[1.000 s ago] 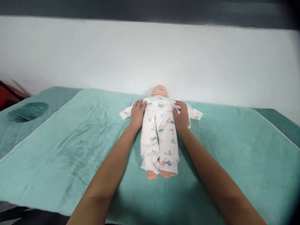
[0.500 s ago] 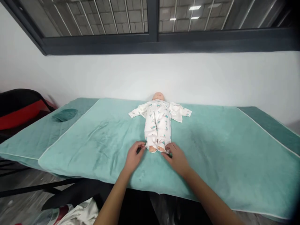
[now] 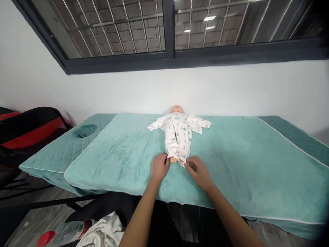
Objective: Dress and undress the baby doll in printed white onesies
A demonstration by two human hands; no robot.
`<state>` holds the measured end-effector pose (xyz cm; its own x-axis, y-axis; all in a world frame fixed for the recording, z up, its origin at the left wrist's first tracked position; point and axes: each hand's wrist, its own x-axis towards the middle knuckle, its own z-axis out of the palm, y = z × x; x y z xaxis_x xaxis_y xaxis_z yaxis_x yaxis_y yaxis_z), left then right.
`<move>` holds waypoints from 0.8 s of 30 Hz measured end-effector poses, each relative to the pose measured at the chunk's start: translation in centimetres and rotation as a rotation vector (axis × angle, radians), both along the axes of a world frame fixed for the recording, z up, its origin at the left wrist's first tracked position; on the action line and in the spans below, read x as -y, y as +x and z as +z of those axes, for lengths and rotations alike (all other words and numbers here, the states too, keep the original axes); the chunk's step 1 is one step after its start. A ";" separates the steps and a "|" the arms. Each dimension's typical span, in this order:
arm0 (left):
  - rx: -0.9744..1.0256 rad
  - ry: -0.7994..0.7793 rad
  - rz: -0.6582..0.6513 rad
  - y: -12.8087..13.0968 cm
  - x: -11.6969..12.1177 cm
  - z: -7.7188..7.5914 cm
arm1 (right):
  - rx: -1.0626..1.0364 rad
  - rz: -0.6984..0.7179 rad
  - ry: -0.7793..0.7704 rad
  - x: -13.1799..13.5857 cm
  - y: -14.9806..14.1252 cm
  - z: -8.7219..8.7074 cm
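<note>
A baby doll (image 3: 177, 108) lies on its back on the bed, head toward the wall. It is dressed in a white printed top (image 3: 196, 123) with the sleeves spread wide, and white printed baby trousers (image 3: 184, 137) with a slit along the middle. My left hand (image 3: 159, 166) is at the cuff on the left, its fingers closed on the cloth edge. Opposite it, my right hand (image 3: 199, 171) pinches the other cuff between thumb and fingers, pulling it out to a point. One of the doll's feet (image 3: 173, 160) shows below the left cuff; the other is mostly covered.
The green-covered massage bed (image 3: 244, 164) has a face hole (image 3: 84, 131) at its left end. Behind it are a white wall and a barred window (image 3: 128, 31). Black and red chairs (image 3: 33, 127) stand left. A red-capped bottle (image 3: 66, 233) and white cloth (image 3: 105, 231) lie low in front.
Both hands have come down from the doll's sides to the trouser cuffs. The right cuff is now drawn out over the foot. The view has tilted up and drawn back.
</note>
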<state>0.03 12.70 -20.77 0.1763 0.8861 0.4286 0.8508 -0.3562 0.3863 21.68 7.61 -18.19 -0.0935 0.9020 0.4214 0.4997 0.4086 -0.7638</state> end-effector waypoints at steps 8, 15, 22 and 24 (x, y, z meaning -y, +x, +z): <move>0.617 -0.175 -0.143 -1.3 0.1 0.5 | 0.526 -0.158 0.153 -2.4 -4.5 1.6; 0.941 -0.358 -0.211 -2.6 0.0 1.1 | 0.548 -0.153 0.232 -2.8 -5.6 1.5; 1.341 -0.514 -0.300 -4.0 -0.4 0.5 | 0.527 -0.055 0.202 -4.0 -6.0 1.5; 1.393 -0.519 -0.322 -4.2 -0.5 0.4 | 0.394 -0.084 0.168 -4.1 -5.9 1.7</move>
